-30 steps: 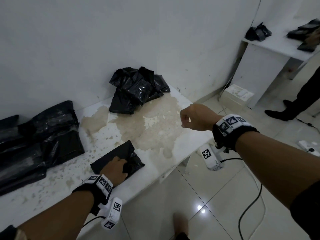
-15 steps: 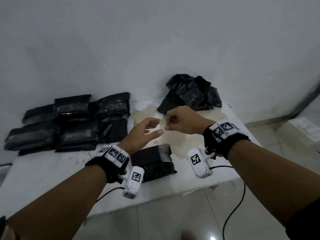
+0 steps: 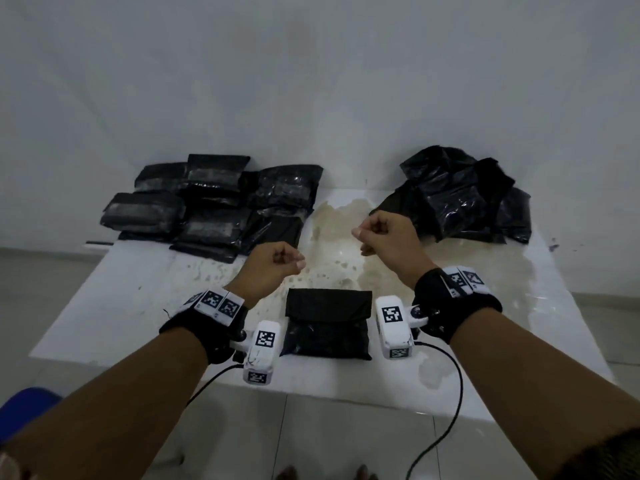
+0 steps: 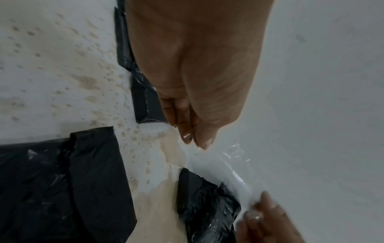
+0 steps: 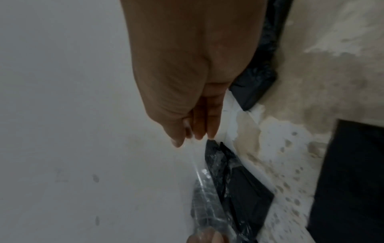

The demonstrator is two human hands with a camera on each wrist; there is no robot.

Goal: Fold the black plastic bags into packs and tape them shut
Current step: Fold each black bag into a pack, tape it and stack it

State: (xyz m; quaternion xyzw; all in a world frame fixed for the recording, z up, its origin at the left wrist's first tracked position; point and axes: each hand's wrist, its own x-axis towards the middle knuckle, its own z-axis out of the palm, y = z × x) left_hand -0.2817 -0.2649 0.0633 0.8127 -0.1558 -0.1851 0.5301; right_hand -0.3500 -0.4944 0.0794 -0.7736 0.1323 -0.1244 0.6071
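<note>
A strip of clear, glossy adhesive tape [image 4: 218, 166] is stretched in the air between the two hands, and that explains how both are posed. The left hand [image 3: 273, 268] has its fingers curled and its thumb and fingertips pressed together on one end of the strip; the right hand [image 3: 384, 233] pinches the other end the same way. In the head view the tape is all but invisible, so the reading rests on the wrist views, where it shows as a shiny band running from one set of fingertips toward the other hand.

The hands are held apart and raised above the white, brown-stained tabletop [image 3: 519, 306], probably to keep the strip taut and unstuck until it is placed. Directly below and between the wrists lies the folded black plastic bag pack with its flap turned down [image 3: 327, 323], near the front edge of the table. It sits free, touched by neither hand, seemingly set there so that the tape can come straight down across the flap.

At the back left, against the pale wall [image 3: 311, 81], is a pile of finished black packs [image 3: 214, 202], stacked clear of the work area. At the back right sits a loose heap of crumpled black plastic bags [image 3: 460, 199], apparently still awaiting folding, so the task looks partly done.
</note>
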